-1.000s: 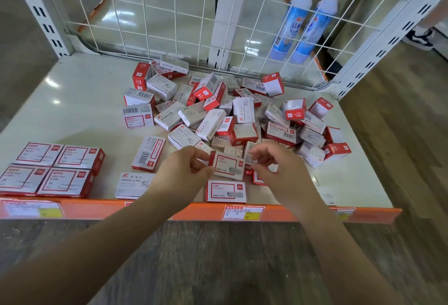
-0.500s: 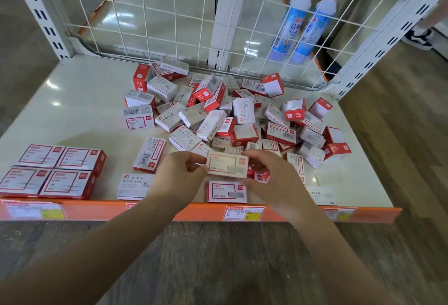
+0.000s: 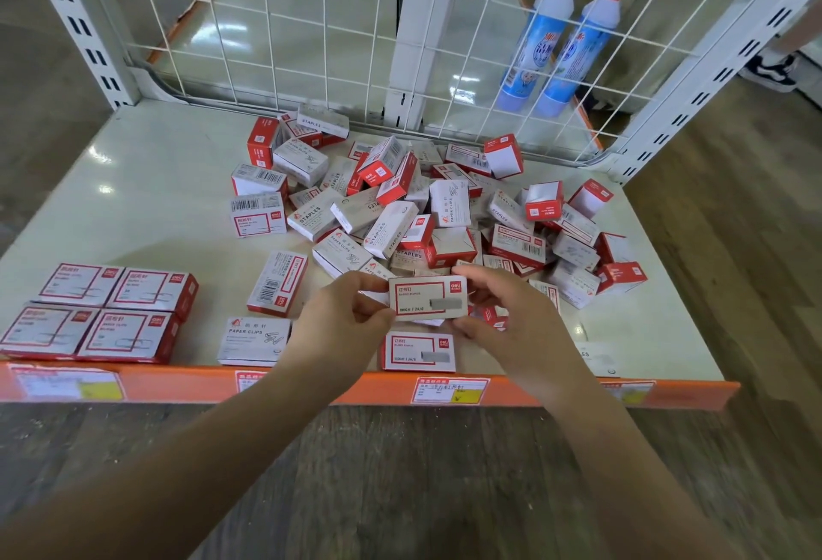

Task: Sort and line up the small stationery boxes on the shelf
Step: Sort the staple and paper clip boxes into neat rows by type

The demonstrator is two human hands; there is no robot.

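A small red-and-white staples box [image 3: 428, 298] is held level above the front of the white shelf [image 3: 133, 203]. My left hand [image 3: 342, 319] pinches its left end and my right hand [image 3: 507, 315] grips its right end. Directly below it, at the shelf's front edge, lies a matching staples box [image 3: 418, 351]. A jumbled pile of several red and white boxes [image 3: 422, 212] fills the middle and right of the shelf. Several larger red paper-clip boxes [image 3: 95, 312] sit lined up at the front left. A white paper clips box [image 3: 253, 340] lies beside my left wrist.
A white wire grid [image 3: 311, 25] closes the back of the shelf, with two blue bottles [image 3: 560, 39] behind it. An orange price strip [image 3: 445, 390] with labels runs along the front edge. A single box [image 3: 278, 283] lies apart, left of the pile. Wooden floor lies below.
Both hands have lifted the staples box off the shelf front, turned its printed face up and raised it slightly toward me.
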